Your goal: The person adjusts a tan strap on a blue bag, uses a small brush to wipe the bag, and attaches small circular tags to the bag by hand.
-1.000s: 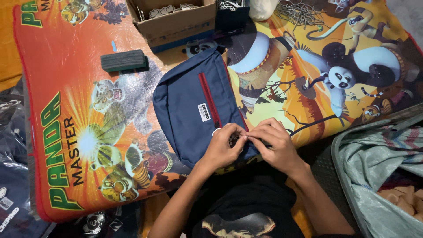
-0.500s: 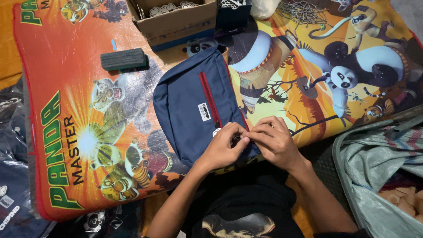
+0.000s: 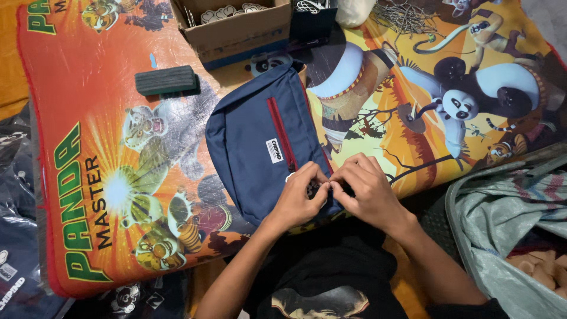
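Observation:
A navy blue pouch bag [image 3: 254,142] with a red zipper and a small white label lies on a bright cartoon-printed mat [image 3: 106,177]. My left hand [image 3: 298,198] and my right hand [image 3: 366,192] meet at the bag's near end, by the lower end of the zipper. Both pinch a small dark part there with their fingertips. What exactly sits between the fingers is hidden.
A dark green rectangular block [image 3: 166,80] lies on the mat to the bag's upper left. A cardboard box [image 3: 236,29] with small parts stands at the top. A grey-green sack [image 3: 508,230] sits at the right. Dark packaged items [image 3: 18,248] lie at the left edge.
Both hands stay pinched at the bag's near end; the fingers have shifted only slightly. The bag has not moved.

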